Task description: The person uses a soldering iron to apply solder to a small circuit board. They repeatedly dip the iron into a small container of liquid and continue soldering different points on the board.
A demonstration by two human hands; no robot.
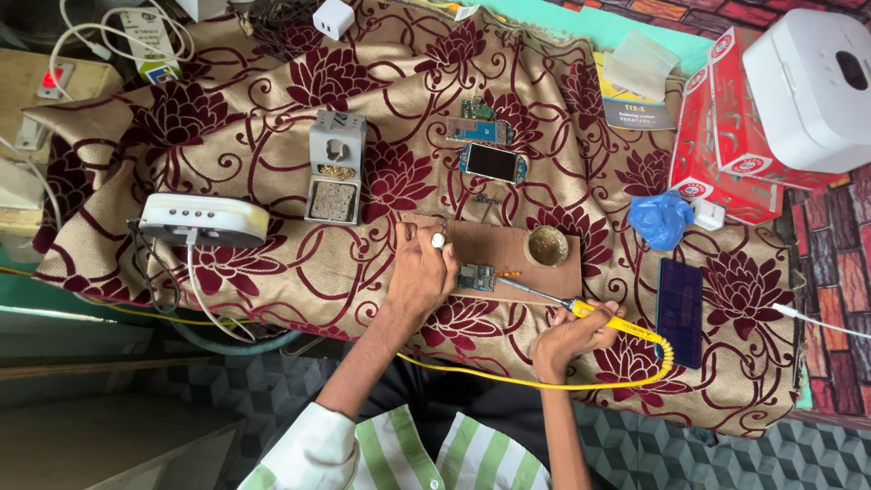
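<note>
Here, head view, 1 entry. Left hand (419, 272): closed on a small white-tipped item, resting beside the small circuit board (475, 277) on the brown board (508, 245) atop the cloth-covered worktop (272, 272). Right hand (570, 336): gripping the yellow soldering iron (581, 310), tip near the circuit board. Advice, as judgement: brace both wrists; approach lightly with the tip only.

A small circuit board (475, 277), bluish-green with silver parts, lies flat near the middle of the frame on the left part of a brown cardboard sheet (513, 247). A soldering iron (581, 310) with a yellow handle and thin metal shaft slants from lower right up to the left, its tip at the board's right edge. A yellow cord (544, 385) loops from the handle toward the bottom centre.
</note>
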